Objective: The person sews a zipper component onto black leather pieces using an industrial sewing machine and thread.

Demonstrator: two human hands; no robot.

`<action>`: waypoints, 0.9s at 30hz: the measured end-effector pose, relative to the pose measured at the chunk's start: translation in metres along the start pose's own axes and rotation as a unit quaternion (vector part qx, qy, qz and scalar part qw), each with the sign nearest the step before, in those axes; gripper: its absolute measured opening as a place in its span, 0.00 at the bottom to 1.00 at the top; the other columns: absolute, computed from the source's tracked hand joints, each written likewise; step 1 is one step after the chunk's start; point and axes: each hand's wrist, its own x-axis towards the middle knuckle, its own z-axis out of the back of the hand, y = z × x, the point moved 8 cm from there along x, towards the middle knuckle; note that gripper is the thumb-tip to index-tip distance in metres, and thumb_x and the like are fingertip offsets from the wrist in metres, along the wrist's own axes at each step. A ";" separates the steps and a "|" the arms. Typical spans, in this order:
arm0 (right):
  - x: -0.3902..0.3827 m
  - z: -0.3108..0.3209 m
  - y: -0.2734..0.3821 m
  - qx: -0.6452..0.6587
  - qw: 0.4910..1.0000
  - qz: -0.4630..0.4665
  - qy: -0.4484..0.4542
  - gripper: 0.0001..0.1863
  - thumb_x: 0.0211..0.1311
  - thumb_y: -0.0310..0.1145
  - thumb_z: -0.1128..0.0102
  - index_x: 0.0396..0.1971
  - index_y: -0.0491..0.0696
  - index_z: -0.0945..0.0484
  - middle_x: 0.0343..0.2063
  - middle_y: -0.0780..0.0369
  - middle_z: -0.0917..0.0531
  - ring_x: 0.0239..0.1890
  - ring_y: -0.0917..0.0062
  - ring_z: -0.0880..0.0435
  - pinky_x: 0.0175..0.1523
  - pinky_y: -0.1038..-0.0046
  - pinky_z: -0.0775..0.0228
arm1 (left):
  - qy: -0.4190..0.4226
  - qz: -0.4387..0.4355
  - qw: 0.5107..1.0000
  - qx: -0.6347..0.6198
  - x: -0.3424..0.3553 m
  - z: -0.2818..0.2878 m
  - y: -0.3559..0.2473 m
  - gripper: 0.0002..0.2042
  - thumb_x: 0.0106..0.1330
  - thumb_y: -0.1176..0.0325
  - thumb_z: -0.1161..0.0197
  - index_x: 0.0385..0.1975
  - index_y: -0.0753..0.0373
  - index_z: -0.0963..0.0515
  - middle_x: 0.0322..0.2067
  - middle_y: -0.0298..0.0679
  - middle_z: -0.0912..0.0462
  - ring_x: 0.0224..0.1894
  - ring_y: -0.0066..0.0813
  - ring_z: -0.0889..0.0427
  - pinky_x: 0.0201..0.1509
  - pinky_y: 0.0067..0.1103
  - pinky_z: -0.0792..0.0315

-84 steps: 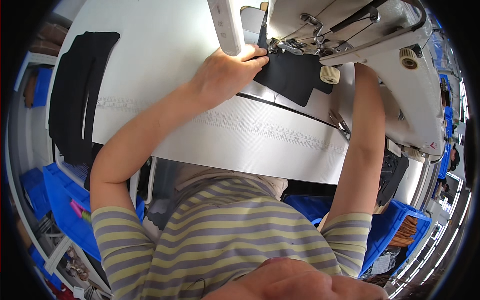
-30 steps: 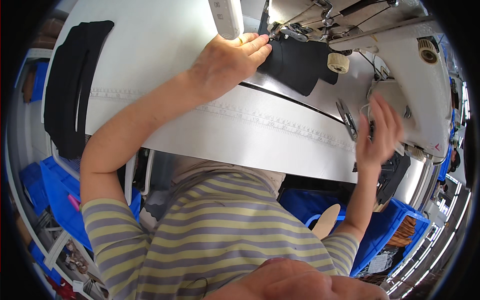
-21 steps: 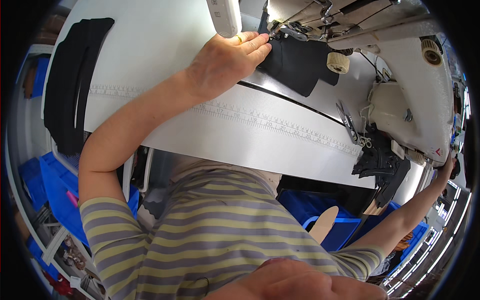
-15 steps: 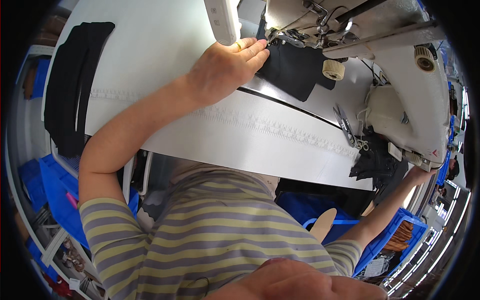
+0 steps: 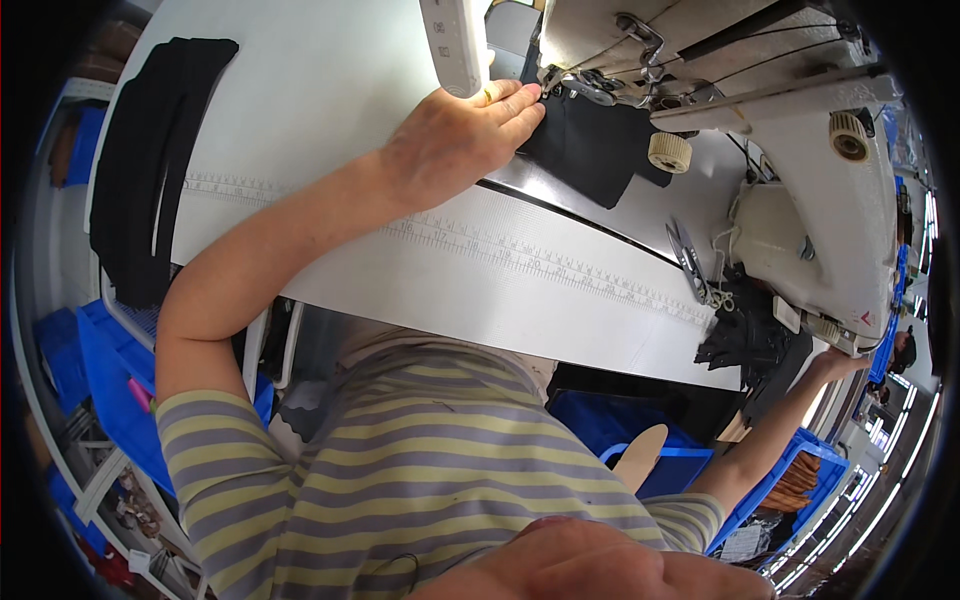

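Observation:
My left hand (image 5: 455, 140) lies flat at the sewing machine's needle area, fingers stretched out together and their tips on a piece of black fabric (image 5: 590, 150). That fabric spreads under the presser foot and to the right over the metal plate. The white sewing machine (image 5: 815, 190) fills the upper right. At its right end, by the handwheel side, my right hand (image 5: 840, 362) touches the machine; its fingers are mostly hidden, so their grip is unclear. Small thread snips (image 5: 686, 255) lie on the table between the fabric and the machine's base.
Stacked black fabric pieces (image 5: 150, 170) lie at the table's left end. A ruler scale (image 5: 520, 255) runs along the white table. A white lamp (image 5: 455, 45) hangs beside my left hand. Black scraps (image 5: 745, 335) sit at the right; blue bins (image 5: 120, 385) stand below.
The view has shifted slightly. My left hand stays on the fabric by the needle, with little visible movement. My right hand has moved slightly down at the machine's right end.

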 end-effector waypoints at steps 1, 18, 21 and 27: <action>0.014 0.005 0.004 -0.071 0.995 -0.061 -0.045 0.31 0.66 0.51 0.47 0.57 0.39 0.29 0.53 0.55 0.22 0.57 0.58 0.25 0.61 0.54 0.31 | 0.001 0.000 1.000 -0.001 0.000 0.000 0.000 0.18 0.55 0.74 0.37 0.48 0.62 0.22 0.52 0.39 0.20 0.55 0.33 0.21 0.62 0.35 0.29; 0.129 0.021 -0.001 -0.168 0.969 -0.179 0.038 0.23 0.70 0.42 0.51 0.58 0.45 0.30 0.57 0.57 0.26 0.58 0.66 0.27 0.64 0.61 0.37 | -0.037 -0.027 0.998 0.041 -0.002 0.004 0.001 0.16 0.55 0.73 0.36 0.45 0.60 0.21 0.49 0.35 0.18 0.50 0.28 0.19 0.60 0.32 0.29; 0.112 0.011 0.009 -0.167 0.976 -0.130 0.048 0.23 0.71 0.44 0.53 0.58 0.44 0.30 0.57 0.57 0.25 0.59 0.63 0.27 0.63 0.57 0.34 | -0.033 -0.046 0.996 0.068 -0.002 0.010 -0.002 0.16 0.55 0.71 0.34 0.45 0.58 0.21 0.49 0.32 0.18 0.50 0.24 0.18 0.54 0.27 0.28; 0.059 -0.002 0.007 -0.098 0.985 -0.141 0.007 0.24 0.70 0.42 0.52 0.59 0.44 0.31 0.60 0.53 0.29 0.62 0.57 0.32 0.65 0.48 0.37 | -0.059 -0.065 0.996 -0.006 0.003 0.021 -0.010 0.11 0.53 0.77 0.38 0.37 0.70 0.21 0.38 0.49 0.16 0.37 0.35 0.15 0.36 0.23 0.21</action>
